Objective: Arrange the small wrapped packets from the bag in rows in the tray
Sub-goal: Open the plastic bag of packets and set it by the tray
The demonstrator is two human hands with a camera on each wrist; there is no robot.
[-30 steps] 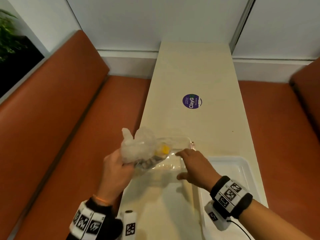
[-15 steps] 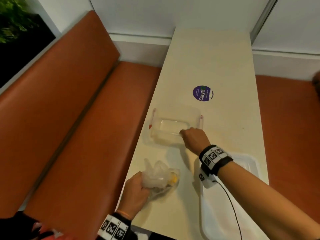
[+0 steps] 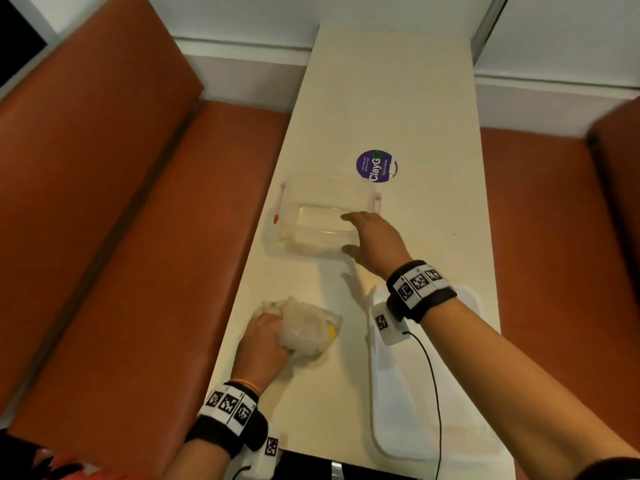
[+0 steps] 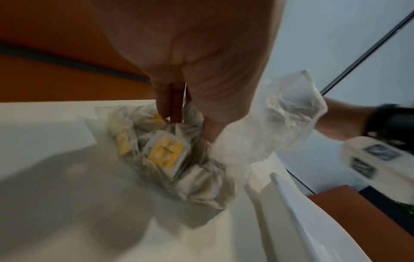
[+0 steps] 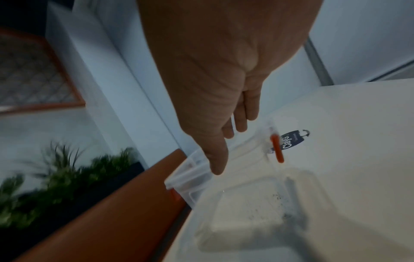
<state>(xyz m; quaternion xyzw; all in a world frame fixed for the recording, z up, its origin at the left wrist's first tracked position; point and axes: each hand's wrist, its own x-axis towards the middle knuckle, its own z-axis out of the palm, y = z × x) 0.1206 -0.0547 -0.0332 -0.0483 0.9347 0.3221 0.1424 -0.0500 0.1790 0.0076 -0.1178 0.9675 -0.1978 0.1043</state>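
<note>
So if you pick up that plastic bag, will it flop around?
Probably floppy: the bag is thin and crumpled where the left hand grips it. The packets inside would likely shift and sag.

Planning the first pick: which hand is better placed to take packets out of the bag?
Right. The left hand already grips the bag of packets, steadying it; the right hand holds nothing, resting at the clear container.

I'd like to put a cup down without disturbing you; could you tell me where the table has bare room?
Bare stretches: beyond the purple sticker toward the wall, and right of the clear container. Crowded nearer: left hand grips the bag, right hand is at the container, white tray fills the near right corner.
</note>
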